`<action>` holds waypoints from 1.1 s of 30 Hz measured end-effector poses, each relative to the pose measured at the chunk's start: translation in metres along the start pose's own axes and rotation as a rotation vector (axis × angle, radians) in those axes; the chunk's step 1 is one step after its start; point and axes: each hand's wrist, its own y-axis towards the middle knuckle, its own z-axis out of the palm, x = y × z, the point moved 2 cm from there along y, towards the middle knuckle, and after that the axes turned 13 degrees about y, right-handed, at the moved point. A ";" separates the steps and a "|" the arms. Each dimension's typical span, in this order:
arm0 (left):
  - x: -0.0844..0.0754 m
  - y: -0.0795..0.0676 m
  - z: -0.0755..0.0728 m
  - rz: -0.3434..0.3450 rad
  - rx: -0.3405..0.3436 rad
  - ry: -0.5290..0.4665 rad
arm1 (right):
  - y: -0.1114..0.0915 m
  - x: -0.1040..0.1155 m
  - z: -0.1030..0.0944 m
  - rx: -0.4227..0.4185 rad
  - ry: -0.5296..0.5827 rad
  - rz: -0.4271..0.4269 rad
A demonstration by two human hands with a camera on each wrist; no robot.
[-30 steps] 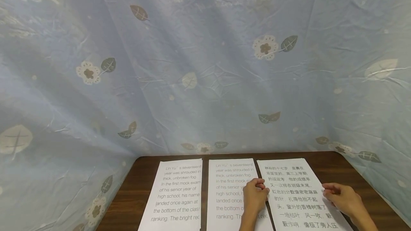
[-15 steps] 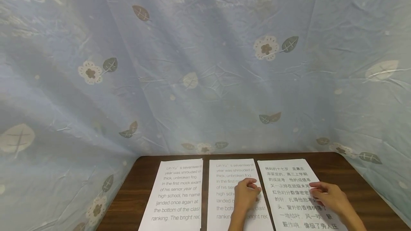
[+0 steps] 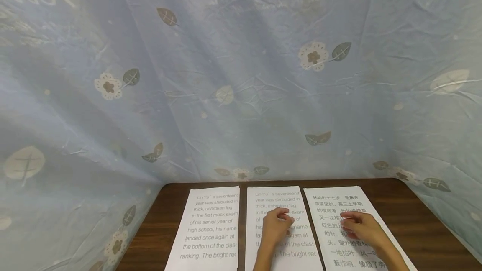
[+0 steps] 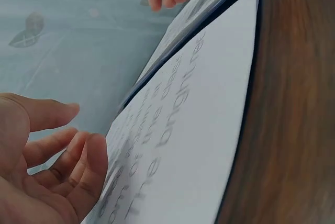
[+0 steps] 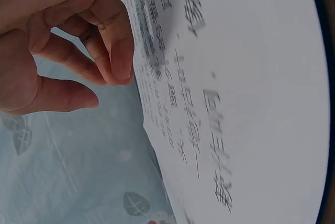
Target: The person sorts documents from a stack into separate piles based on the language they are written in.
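My left hand (image 3: pixel 276 227) is over the middle stack of paper (image 3: pixel 303 237), which has English print on it. In the left wrist view its fingers (image 4: pixel 94 161) are loosely bent, the thumb stands apart, and nothing is between them. Over the right stack, printed with Chinese characters (image 3: pixel 331 204), is my right hand (image 3: pixel 363 229). The right wrist view has its thumb and fingers (image 5: pixel 121 59) loosely curved with a gap between them, holding nothing. Both hands cover some of the print beneath them.
A third stack of paper with the same English text (image 3: pixel 211 225) lies on the left. All three sit side by side on a dark brown wooden table (image 3: pixel 150 229). Light blue cloth with leaves and flowers (image 3: pixel 241 95) hangs behind and along both sides.
Both hands have shifted left. The right hand came from the right stack's right edge to over its print; the left came from that stack's left edge to over the middle stack.
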 end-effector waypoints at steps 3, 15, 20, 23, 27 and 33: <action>0.003 0.001 -0.009 0.003 -0.002 0.018 | 0.001 0.002 0.008 0.006 0.005 -0.001; 0.015 0.003 -0.043 0.028 0.004 0.051 | 0.003 0.012 0.042 0.029 0.031 -0.007; 0.022 0.003 -0.056 0.019 -0.009 0.083 | 0.005 0.013 0.054 0.031 0.045 -0.014; 0.027 0.004 -0.062 0.016 -0.011 0.093 | 0.006 0.015 0.061 0.034 0.044 -0.020; 0.033 0.005 -0.069 0.009 -0.003 0.086 | 0.006 0.018 0.069 0.036 0.061 -0.020; 0.042 0.004 -0.082 0.004 -0.018 0.085 | 0.007 0.022 0.080 0.040 0.047 -0.017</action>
